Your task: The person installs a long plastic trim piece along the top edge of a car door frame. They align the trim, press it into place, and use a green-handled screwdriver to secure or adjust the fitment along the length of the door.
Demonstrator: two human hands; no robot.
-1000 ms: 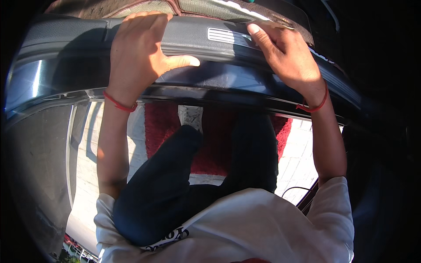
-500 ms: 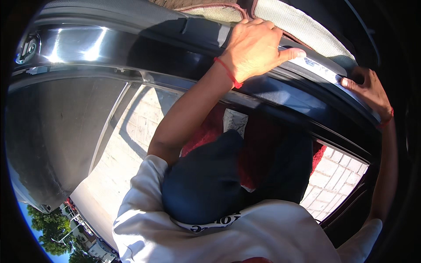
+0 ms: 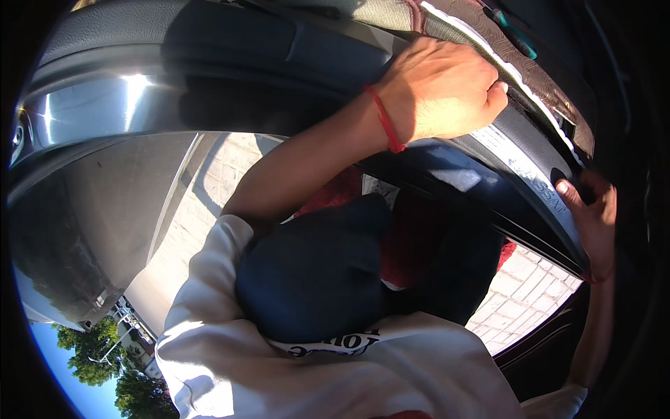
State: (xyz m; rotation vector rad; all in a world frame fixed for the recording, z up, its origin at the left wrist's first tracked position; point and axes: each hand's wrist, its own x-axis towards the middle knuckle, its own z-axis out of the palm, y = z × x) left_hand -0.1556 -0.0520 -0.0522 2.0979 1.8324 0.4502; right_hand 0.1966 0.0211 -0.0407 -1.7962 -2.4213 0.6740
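My left hand (image 3: 447, 91), with a red string at the wrist, is closed in a fist over a dark car door sill trim (image 3: 513, 129). Its fingertips are hidden; the thumb lies against the curled forefinger. Further right and partly in shadow, my right hand (image 3: 593, 220) grips the same trim near its end. The right thumb presses the silver plate (image 3: 534, 171) set in the trim, while the other fingers reach over the inner side, hard to see. Along the trim's inner side runs a brown patterned floor covering (image 3: 530, 77) with a pale edge.
A teal-handled tool (image 3: 518, 36) lies on the car floor beyond the covering. The open dark car door (image 3: 91, 216) stands at the left. Below are pale paving (image 3: 520, 297) and a red mat (image 3: 412, 244) under my dark-clad knees (image 3: 314, 272).
My left hand has moved right along the trim, and its thumb has drawn in to a fist. My right hand has shifted lower. More of the silver plate and the floor covering now shows.
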